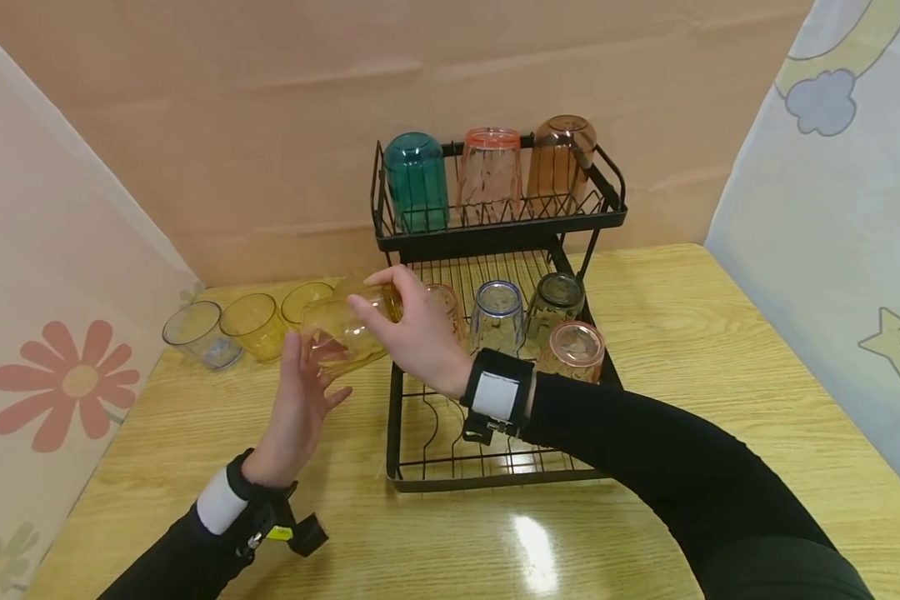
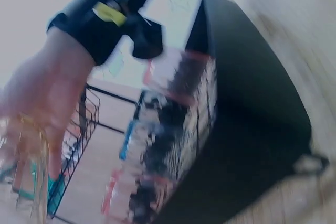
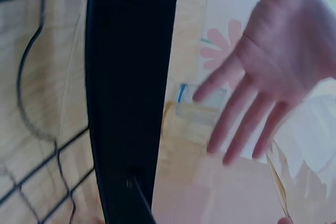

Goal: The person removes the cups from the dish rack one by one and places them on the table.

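Note:
A yellow drinking glass point(image 1: 339, 335) is held in the air on its side, between the standing glasses and the dish rack. Its base end is gripped by my right hand point(image 1: 423, 337), thumb and fingers spread around it, and its mouth faces left. My left hand point(image 1: 294, 421) is just below the mouth, fingers extended. In the right wrist view the left palm point(image 3: 286, 61) shows with its fingers straight and apart. The left wrist view is blurred, with the right hand point(image 2: 44, 90) over the glass rim point(image 2: 39, 153).
Left of the rack, a clear glass point(image 1: 193, 329) and two yellow glasses point(image 1: 249, 327) stand upright. The black two-tier rack point(image 1: 487, 483) holds upturned glasses: teal point(image 1: 416, 179), pink point(image 1: 490, 171) and brown point(image 1: 562, 162) above; blue-rimmed point(image 1: 497, 321), dark grey point(image 1: 557, 304) and pink ones point(image 1: 576, 346) below.

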Demonstrator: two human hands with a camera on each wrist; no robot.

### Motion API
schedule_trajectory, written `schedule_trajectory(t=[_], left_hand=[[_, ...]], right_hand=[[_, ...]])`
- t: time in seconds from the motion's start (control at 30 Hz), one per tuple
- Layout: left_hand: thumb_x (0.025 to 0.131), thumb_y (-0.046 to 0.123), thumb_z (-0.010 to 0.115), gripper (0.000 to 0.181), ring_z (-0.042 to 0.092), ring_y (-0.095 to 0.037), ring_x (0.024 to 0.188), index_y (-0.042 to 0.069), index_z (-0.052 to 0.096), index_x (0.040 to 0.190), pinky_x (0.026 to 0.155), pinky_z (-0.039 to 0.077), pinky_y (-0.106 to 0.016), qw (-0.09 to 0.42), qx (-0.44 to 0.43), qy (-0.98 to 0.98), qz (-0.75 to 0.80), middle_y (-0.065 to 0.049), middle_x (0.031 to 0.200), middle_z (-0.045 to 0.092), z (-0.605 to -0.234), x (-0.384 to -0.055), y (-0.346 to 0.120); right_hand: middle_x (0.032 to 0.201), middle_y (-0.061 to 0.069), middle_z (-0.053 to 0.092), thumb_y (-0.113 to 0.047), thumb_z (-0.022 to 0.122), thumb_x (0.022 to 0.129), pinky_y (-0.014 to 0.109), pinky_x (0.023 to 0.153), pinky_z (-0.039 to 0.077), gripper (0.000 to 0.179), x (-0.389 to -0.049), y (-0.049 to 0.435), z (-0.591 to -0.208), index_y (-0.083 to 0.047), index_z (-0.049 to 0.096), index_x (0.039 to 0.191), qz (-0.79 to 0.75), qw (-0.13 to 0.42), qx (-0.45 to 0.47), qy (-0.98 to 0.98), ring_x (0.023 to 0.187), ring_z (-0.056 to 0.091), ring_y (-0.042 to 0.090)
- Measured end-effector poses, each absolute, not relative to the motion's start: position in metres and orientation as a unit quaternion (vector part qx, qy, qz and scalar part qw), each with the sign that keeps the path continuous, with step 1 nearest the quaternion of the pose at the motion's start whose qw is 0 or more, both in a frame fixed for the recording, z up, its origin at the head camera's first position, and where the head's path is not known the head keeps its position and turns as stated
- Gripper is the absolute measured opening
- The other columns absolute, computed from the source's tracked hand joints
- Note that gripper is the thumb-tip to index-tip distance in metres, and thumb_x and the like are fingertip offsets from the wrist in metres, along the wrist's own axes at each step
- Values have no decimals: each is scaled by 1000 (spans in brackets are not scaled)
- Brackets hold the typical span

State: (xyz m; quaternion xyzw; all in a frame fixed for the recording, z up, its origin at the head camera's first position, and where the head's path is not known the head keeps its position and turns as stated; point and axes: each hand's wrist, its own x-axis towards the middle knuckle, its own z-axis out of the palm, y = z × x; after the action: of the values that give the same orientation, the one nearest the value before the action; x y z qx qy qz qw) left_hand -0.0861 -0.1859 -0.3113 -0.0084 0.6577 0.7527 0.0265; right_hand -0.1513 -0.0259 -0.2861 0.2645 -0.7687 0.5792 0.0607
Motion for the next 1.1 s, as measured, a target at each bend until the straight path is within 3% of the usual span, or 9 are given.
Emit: schedule_trajectory(t=[0.1, 0.2, 0.27, 0.37, 0.57, 0.67, 0.83, 0.97, 1.1], left_hand=[[87, 67, 25, 63, 27, -32, 124, 16, 27, 125, 97, 23, -55, 13, -19, 614, 789, -8, 121, 31, -307, -89, -182], [87, 66, 29, 57, 40, -25, 111, 14, 37, 108, 94, 29, -51, -15, -30, 587, 809, -6, 113, 39, -303, -92, -178], [88, 66, 29, 57, 45, -23, 102, 12, 42, 105, 91, 32, -48, -32, -33, 579, 814, -5, 111, 45, -300, -94, -176], [88, 64, 32, 55, 48, -19, 94, 14, 49, 105, 84, 34, -42, -51, -40, 569, 820, -4, 107, 48, -297, -96, -174], [87, 58, 45, 43, 47, -18, 84, 16, 51, 78, 74, 31, -35, -91, -87, 545, 829, -1, 92, 42, -296, -99, -173], [87, 55, 46, 41, 48, -17, 83, 15, 52, 83, 76, 35, -34, -98, -96, 550, 824, -1, 94, 43, -297, -98, -175], [90, 51, 45, 40, 50, -12, 79, 12, 51, 98, 69, 41, -26, -98, -97, 572, 808, 0, 96, 48, -303, -95, -186], [91, 47, 45, 37, 52, -13, 83, 12, 53, 99, 71, 46, -28, -80, -96, 609, 783, -2, 99, 51, -312, -93, -196], [92, 44, 46, 43, 54, -13, 81, 5, 54, 106, 70, 46, -30, -54, -95, 653, 750, -5, 98, 56, -320, -93, -205]], right_hand=[[109, -1, 48, -49, 49, 88, 29, 75, 40, 45, -149, -35, -291, -14, 47, 116, 589, 76, 258, -762, 94, 47, 14], [114, -1, 45, -49, 48, 88, 29, 82, 37, 46, -145, -44, -295, -14, 45, 118, 596, 86, 251, -758, 102, 44, 13], [115, -1, 43, -50, 47, 88, 30, 82, 37, 47, -141, -49, -298, -15, 43, 119, 600, 89, 246, -756, 103, 42, 12], [113, -1, 41, -51, 45, 88, 30, 78, 37, 48, -136, -55, -300, -15, 42, 120, 601, 97, 240, -757, 100, 42, 11], [114, -2, 39, -52, 44, 89, 28, 72, 37, 49, -132, -60, -304, -16, 39, 122, 585, 116, 248, -763, 97, 43, 10], [115, -1, 40, -52, 44, 89, 27, 71, 39, 49, -132, -58, -304, -15, 39, 122, 569, 111, 263, -771, 97, 45, 13], [119, -3, 42, -58, 40, 89, 24, 70, 41, 55, -133, -49, -300, -15, 40, 124, 476, 66, 303, -823, 95, 48, 11], [123, -1, 42, -57, 42, 88, 20, 71, 40, 60, -135, -37, -296, -15, 38, 130, 348, 19, 359, -866, 98, 46, 9], [131, 2, 39, -54, 44, 89, 22, 83, 39, 64, -136, -22, -295, -14, 31, 137, 224, -4, 431, -874, 111, 42, 12]])
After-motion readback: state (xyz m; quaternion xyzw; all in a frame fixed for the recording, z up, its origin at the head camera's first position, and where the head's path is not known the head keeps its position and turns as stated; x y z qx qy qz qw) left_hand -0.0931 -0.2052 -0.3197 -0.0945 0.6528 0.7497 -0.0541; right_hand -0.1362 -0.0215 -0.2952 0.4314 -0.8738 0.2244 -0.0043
